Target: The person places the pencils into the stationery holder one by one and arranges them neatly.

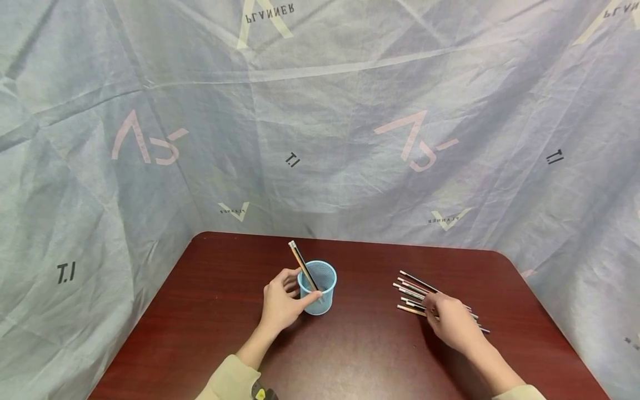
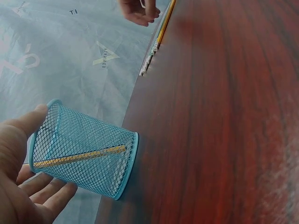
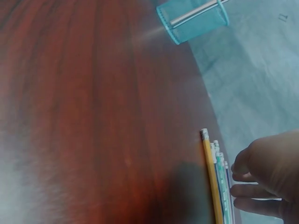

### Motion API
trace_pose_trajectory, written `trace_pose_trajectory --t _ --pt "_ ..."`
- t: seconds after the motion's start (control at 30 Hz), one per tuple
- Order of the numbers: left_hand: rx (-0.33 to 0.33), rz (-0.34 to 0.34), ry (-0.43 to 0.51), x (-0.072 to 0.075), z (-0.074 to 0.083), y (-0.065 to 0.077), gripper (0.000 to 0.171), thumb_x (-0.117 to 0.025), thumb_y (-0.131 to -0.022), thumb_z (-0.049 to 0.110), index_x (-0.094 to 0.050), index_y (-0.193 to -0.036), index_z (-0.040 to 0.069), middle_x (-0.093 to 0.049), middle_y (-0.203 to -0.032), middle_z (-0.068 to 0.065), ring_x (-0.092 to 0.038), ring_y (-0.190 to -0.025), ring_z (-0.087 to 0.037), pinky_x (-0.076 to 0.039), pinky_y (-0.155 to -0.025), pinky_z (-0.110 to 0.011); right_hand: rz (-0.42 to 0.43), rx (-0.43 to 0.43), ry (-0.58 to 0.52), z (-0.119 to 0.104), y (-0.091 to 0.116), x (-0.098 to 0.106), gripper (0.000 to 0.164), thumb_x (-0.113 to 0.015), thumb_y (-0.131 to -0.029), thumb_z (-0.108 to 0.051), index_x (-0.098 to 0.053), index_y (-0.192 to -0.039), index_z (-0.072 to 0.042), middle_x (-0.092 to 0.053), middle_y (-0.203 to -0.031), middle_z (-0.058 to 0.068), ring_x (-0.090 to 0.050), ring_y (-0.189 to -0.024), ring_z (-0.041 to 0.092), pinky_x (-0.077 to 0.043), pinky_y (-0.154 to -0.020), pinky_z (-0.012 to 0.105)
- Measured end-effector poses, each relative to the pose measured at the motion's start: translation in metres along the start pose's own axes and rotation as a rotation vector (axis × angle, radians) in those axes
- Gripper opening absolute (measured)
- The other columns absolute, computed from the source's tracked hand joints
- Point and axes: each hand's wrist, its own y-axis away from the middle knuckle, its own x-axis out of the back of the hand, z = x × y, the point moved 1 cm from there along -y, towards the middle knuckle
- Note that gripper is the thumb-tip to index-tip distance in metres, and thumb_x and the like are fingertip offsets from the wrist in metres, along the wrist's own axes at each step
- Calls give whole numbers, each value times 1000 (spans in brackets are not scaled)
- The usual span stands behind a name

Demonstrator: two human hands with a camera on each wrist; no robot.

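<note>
My left hand [image 1: 282, 300] grips a light blue wire-mesh pencil cup [image 1: 325, 303], thumb on one side of the rim and fingers on the other. The cup stands upright on the table. Leaning inside it, a yellow pencil [image 2: 84, 156] and a dark one close beside it rise past the rim. To the right, my right hand [image 1: 450, 319] is over a loose group of pencils [image 1: 412, 289] lying on the table, their eraser ends toward the cup. In the right wrist view its loosely bent fingers [image 3: 254, 191] are beside the pencils, with nothing visible between them.
The dark red wooden table [image 1: 360, 355] has rounded far corners. Behind it and on both sides hangs a wrinkled grey cloth [image 1: 325, 139] with printed letters. A stretch of table separates the cup from the loose pencils.
</note>
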Motion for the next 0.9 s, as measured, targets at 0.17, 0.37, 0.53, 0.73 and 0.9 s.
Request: trace_pose_trajectory --t 0.17,0.37,0.53,0.73,0.9 --pt "-5 -2 12 0 1 -2 66 -102 -71 26 -71 -127 7 -79 -118 -16 -79 -108 -34 -68 -90 -41 -30 -22 71 -2 7 -1 23 -83 -81 4 -71 -86 -16 -66 -80 -6 -60 -66 6 -49 -54 25" --pt "-11 -1 25 -1 -1 -2 65 -102 -72 24 -71 -127 6 -80 -118 -16 -79 -108 -34 -68 -90 -42 -66 -38 94 -1 11 -3 27 -85 -77 4 -69 -84 -16 -62 -80 -5 -60 -67 8 -50 -53 27" --pt "8 -5 22 -2 -3 2 66 -102 -72 25 -71 -127 8 -80 -119 -14 -79 -109 -32 -67 -91 -45 -61 -28 97 4 14 -7 29 -87 -74 5 -68 -83 -15 -59 -79 -6 -54 -67 6 -49 -54 28" --pt "5 -10 22 -3 -2 3 66 -101 -72 27 -71 -127 8 -79 -119 -15 -79 -109 -32 -67 -91 -46 -30 -5 80 9 16 -12 29 -87 -73 4 -68 -78 -17 -58 -77 -7 -51 -67 4 -48 -55 27" --pt "9 3 30 -1 -1 0 66 -102 -70 24 -71 -127 8 -80 -119 -15 -79 -109 -33 -67 -91 -44 9 45 61 9 12 -14 32 -88 -73 5 -67 -76 -19 -54 -76 -10 -48 -67 1 -45 -55 25"
